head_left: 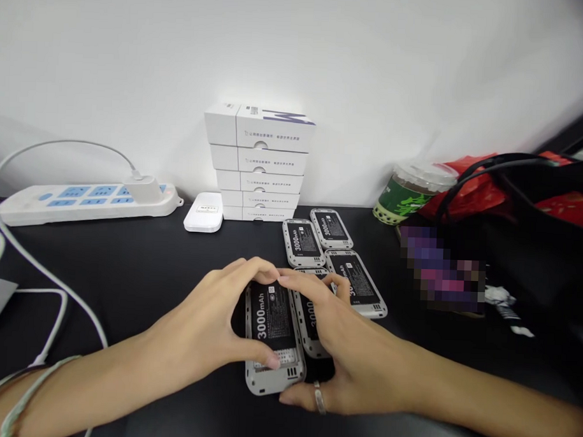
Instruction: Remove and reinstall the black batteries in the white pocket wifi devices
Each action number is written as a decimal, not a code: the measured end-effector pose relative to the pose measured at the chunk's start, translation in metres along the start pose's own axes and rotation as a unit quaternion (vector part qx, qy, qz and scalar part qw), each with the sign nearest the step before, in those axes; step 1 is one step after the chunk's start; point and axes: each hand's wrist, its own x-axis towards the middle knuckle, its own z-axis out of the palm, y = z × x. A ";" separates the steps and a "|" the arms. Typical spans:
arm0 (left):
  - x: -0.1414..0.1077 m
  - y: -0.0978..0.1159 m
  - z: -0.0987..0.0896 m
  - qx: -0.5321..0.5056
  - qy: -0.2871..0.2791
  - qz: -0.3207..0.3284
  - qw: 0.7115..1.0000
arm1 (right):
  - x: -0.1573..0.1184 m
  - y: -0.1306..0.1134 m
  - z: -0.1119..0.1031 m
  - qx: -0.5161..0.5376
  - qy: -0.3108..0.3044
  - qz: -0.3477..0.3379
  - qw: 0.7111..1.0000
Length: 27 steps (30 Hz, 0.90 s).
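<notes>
**Left hand and right hand close together on a grey-rimmed black 3000mAh battery.**
A matching battery just beside it could get knocked if the grip slips.

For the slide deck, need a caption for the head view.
Left hand and ringed right hand hold a 3000mAh battery unit on a black desk, near matching units.
</notes>
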 end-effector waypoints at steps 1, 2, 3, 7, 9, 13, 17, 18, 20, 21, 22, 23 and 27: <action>-0.002 -0.001 0.000 0.002 -0.005 -0.001 1.000 | 0.001 0.000 -0.001 -0.002 -0.001 0.000 1.000; -0.004 -0.003 0.001 0.010 -0.008 0.002 1.000 | 0.001 0.000 -0.002 -0.003 -0.002 -0.002 1.000; -0.006 -0.004 0.002 0.025 -0.008 0.016 1.000 | 0.002 0.000 -0.003 -0.004 -0.003 -0.004 1.000; -0.016 -0.003 0.009 0.155 0.011 0.142 0.978 | 0.007 -0.003 -0.006 0.002 -0.030 -0.014 0.999; -0.019 -0.001 0.009 0.195 0.019 0.187 0.963 | 0.011 -0.006 -0.004 0.003 -0.040 -0.011 0.999; -0.019 -0.001 -0.003 0.187 0.036 0.172 0.966 | 0.019 -0.006 -0.006 0.016 -0.008 -0.020 1.000; -0.015 -0.013 -0.028 0.149 0.111 0.094 0.978 | 0.019 0.020 -0.041 0.049 0.057 0.048 0.996; -0.014 -0.016 -0.033 0.137 0.120 0.075 0.980 | 0.017 0.032 -0.053 0.050 0.068 0.075 0.994; -0.012 -0.023 -0.041 0.118 0.112 0.054 0.985 | 0.012 0.060 -0.074 0.049 0.078 0.130 0.987; -0.010 -0.026 -0.042 0.109 0.099 0.051 0.988 | 0.010 0.074 -0.083 0.068 0.078 0.155 0.983; -0.007 -0.029 -0.043 0.097 0.080 0.048 0.991 | 0.009 0.088 -0.088 0.090 0.077 0.170 0.978; -0.004 -0.032 -0.043 0.084 0.056 0.042 0.994 | 0.008 0.101 -0.092 0.099 0.076 0.178 0.976; 0.010 -0.042 -0.044 0.026 -0.044 0.032 0.998 | 0.009 0.127 -0.090 0.114 0.081 0.181 0.974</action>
